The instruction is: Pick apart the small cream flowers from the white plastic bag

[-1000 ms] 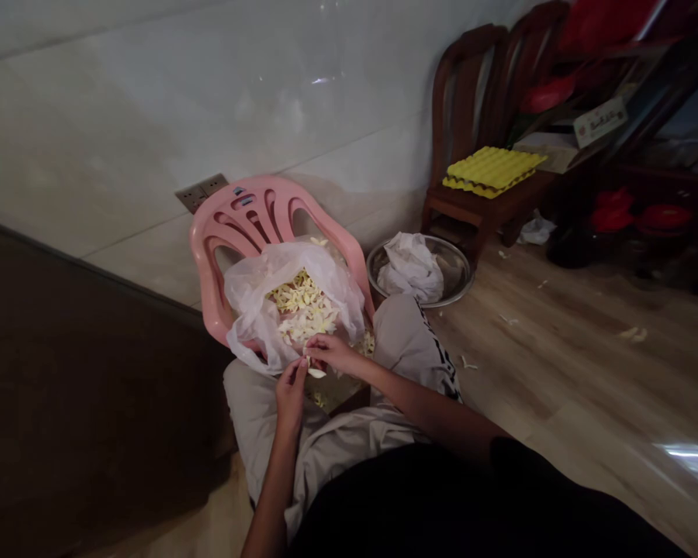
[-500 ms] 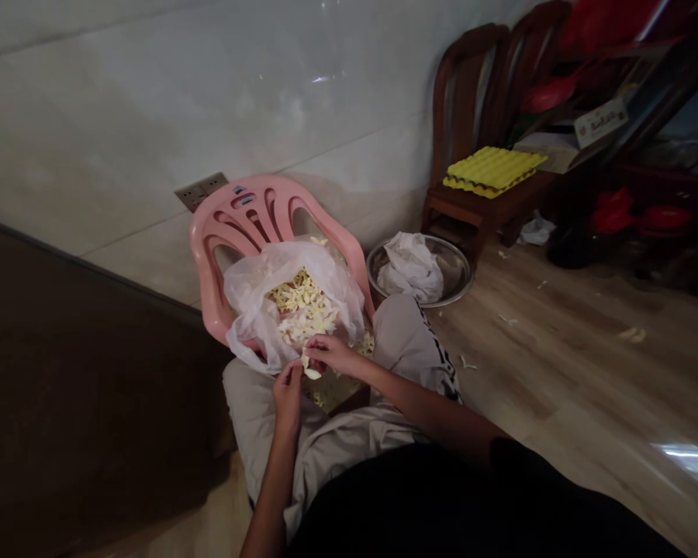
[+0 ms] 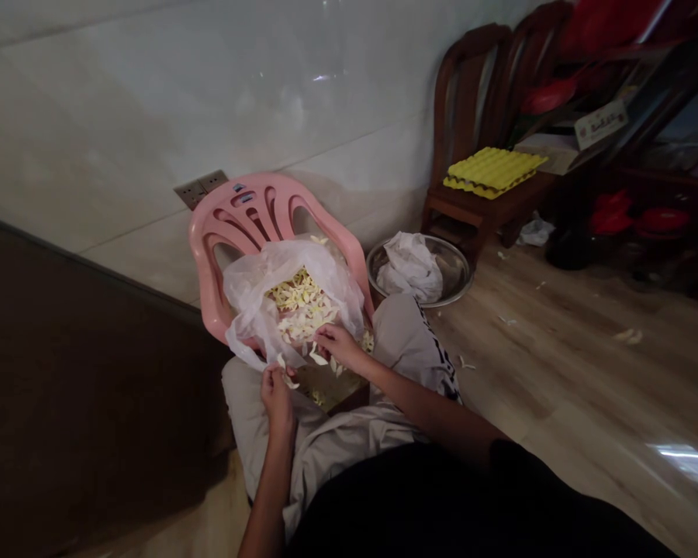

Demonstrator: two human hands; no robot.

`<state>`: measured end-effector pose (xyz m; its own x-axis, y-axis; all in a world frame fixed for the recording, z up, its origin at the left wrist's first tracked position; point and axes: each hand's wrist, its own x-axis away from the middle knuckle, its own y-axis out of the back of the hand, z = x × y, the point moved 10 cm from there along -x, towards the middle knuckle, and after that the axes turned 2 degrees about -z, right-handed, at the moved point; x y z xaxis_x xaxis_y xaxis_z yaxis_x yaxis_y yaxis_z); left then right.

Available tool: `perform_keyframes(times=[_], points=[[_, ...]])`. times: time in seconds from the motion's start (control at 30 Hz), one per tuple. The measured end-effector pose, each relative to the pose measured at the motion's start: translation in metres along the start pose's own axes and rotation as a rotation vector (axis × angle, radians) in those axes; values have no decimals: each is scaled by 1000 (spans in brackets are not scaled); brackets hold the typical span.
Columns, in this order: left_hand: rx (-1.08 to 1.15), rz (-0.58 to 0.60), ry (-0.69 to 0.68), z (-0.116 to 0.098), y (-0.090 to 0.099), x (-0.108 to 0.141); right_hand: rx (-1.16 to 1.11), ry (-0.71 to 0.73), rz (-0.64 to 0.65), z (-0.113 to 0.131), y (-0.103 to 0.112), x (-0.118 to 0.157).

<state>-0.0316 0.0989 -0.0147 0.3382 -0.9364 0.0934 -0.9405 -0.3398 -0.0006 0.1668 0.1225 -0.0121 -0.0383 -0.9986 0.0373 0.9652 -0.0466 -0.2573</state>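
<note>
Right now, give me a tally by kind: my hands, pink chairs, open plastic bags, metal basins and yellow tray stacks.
Your left hand and right hand: 2
Pink chair: 1
Open plastic bag: 1
Metal basin: 1
Yellow tray stack: 1
Total: 6

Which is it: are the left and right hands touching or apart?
Apart: the head view shows a clear gap between the left hand and the right hand, which is farther forward.

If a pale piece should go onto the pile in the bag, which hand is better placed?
Probably the right hand. Both hands seem to hold pale pieces, but the right is closer to the pile; the left hand is farther back.
</note>
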Motion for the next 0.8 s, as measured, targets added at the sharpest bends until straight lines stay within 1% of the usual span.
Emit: perform_keyframes(times=[0.07, 0.17, 0.33, 0.43, 0.57, 0.7, 0.8], points=[[-58, 19, -9, 2, -3, -1, 1, -1, 24, 1, -2, 0], [-156, 51, -70, -3, -8, 0, 8, 1, 89, 1, -10, 3], [-173, 238, -120, -10, -27, 8, 18, -5, 169, -2, -21, 7], [-190, 311, -112, -8, -35, 12, 14, 16, 185, 0, -23, 7], [-158, 321, -49, -2, -38, 13, -6, 0, 174, 0, -23, 7], [-144, 331, -39, -3, -40, 15, -37, 16, 166, 3, -24, 7], [-129, 314, -7, -2, -39, 15, -30, 26, 168, 4, -25, 7]])
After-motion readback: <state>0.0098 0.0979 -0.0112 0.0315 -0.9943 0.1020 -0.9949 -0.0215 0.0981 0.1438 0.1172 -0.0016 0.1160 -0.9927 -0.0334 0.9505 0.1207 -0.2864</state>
